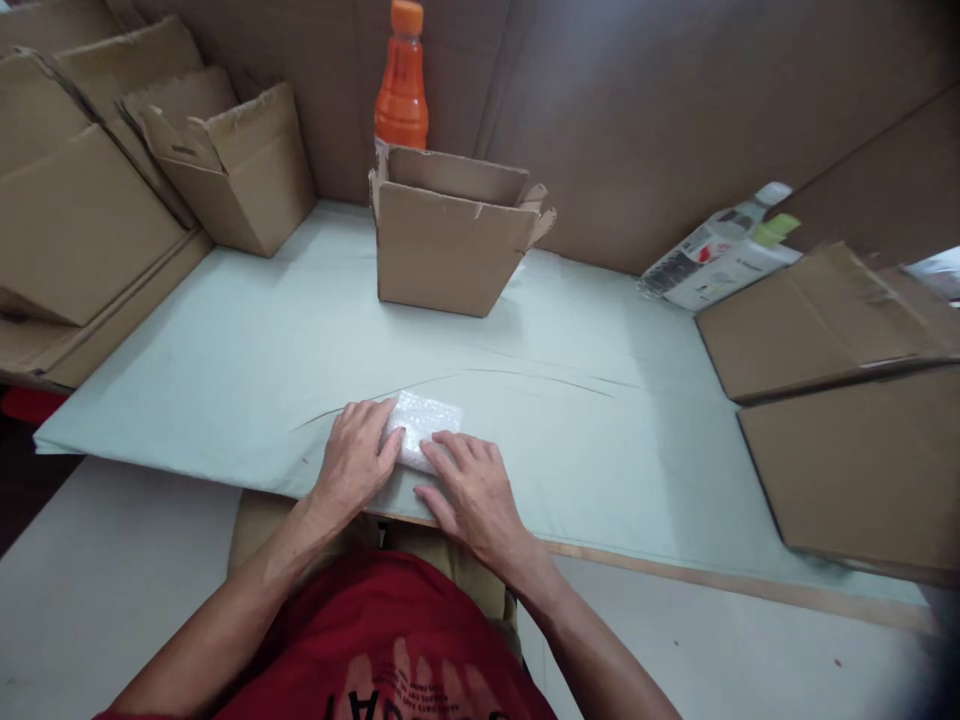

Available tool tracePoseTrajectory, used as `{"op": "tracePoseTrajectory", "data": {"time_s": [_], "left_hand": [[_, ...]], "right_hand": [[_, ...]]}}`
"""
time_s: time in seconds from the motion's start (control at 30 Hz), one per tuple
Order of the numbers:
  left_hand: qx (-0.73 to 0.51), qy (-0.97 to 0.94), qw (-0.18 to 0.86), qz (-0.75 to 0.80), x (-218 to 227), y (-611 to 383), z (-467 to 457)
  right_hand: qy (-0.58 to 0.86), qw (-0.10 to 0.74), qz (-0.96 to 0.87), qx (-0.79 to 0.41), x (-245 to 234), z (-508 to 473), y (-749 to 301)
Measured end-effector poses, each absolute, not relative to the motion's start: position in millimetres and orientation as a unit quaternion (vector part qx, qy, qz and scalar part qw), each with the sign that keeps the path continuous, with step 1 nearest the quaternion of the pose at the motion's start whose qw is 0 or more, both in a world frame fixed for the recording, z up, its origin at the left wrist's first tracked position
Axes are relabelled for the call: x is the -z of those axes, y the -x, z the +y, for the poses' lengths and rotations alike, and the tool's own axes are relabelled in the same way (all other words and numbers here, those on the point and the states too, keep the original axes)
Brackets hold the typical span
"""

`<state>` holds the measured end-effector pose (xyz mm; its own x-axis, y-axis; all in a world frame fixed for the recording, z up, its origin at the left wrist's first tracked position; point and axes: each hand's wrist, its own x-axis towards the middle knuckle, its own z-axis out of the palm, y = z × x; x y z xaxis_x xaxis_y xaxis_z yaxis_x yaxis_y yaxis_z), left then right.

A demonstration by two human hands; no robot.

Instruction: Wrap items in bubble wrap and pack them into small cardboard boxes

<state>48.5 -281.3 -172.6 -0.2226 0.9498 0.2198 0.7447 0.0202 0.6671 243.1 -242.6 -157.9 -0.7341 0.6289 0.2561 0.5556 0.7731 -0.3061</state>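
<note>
A small folded piece of bubble wrap (429, 412) lies flat on the pale cloth near the front edge of the table; whether anything is inside cannot be made out. At its left edge, my left hand (358, 450) grips it, with the thumb over the near corner and the fingers bent along the side. My right hand (476, 485) rests at the right edge, its forefinger touching the wrap. The thumb of that hand is spread away, over the cloth below the wrap.
A pale green cloth (600, 450) covers the table. Open cardboard boxes stand at the back middle (446, 250), back left (240, 180) and right (862, 470). An orange bottle (403, 95) is behind the middle box. Bottles (712, 250) lean against the cardboard wall at right.
</note>
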Motion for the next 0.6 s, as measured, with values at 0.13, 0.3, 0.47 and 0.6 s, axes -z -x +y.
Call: {"op": "tracePoseTrajectory", "data": {"time_s": [0.13, 0.3, 0.47, 0.6], "left_hand": [[-0.484, -0.444, 0.272, 0.703, 172.5, -60.5, -302.2], [-0.596, -0.278, 0.499, 0.564, 167.4, -83.2, -318.2], [-0.595, -0.283, 0.499, 0.563, 160.5, -86.6, -313.0], [-0.497, -0.434, 0.393, 0.64, 153.0, -81.6, -319.1]], "right_hand": [[0.36, 0.222, -0.89, -0.171, 165.4, -227.1, -239.1], [0.391, 0.29, -0.776, -0.4, 165.1, -238.0, -231.1], [0.365, 0.303, -0.758, -0.448, 159.4, -246.7, -235.6], [0.325, 0.277, -0.765, -0.482, 143.8, -234.3, -248.6]]}}
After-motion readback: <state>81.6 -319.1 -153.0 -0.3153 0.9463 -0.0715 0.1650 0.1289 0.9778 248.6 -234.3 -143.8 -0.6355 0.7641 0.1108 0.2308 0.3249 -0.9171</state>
